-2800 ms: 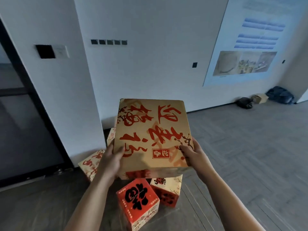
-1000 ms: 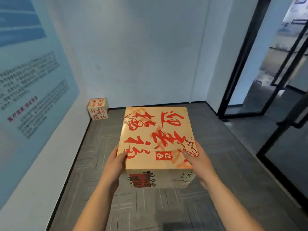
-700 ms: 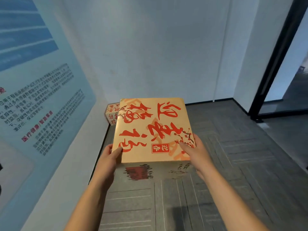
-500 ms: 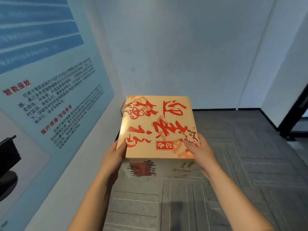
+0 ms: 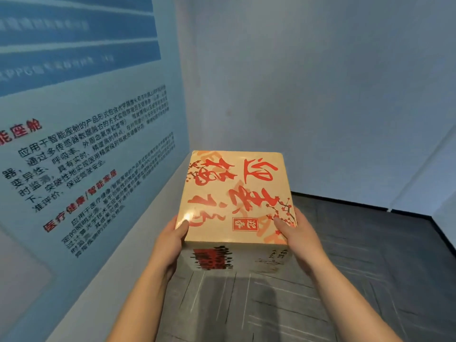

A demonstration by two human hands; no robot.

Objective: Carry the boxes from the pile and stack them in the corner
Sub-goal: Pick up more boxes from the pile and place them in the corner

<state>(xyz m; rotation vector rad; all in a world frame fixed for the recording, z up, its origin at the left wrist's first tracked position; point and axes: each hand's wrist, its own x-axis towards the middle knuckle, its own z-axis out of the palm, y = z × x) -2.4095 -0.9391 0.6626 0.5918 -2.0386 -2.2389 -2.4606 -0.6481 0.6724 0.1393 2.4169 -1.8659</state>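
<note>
I hold a large cream box [image 5: 234, 193] with red calligraphy on its lid, level in front of me above the floor. My left hand [image 5: 170, 240] grips its near left corner, thumb on the lid. My right hand [image 5: 299, 234] grips its near right corner in the same way. The box hangs close to the room corner where the left wall meets the back wall. The smaller box that stood in that corner is hidden behind the one I carry.
A big blue poster [image 5: 74, 119] with printed text covers the left wall. The plain back wall [image 5: 320, 95] stands just ahead. Grey tiled floor [image 5: 357, 267] stretches to the right and below the box.
I turned from the pile and walked toward the corner with the box. The walls have come much closer and the small corner box has slipped out of sight behind the carried one.
</note>
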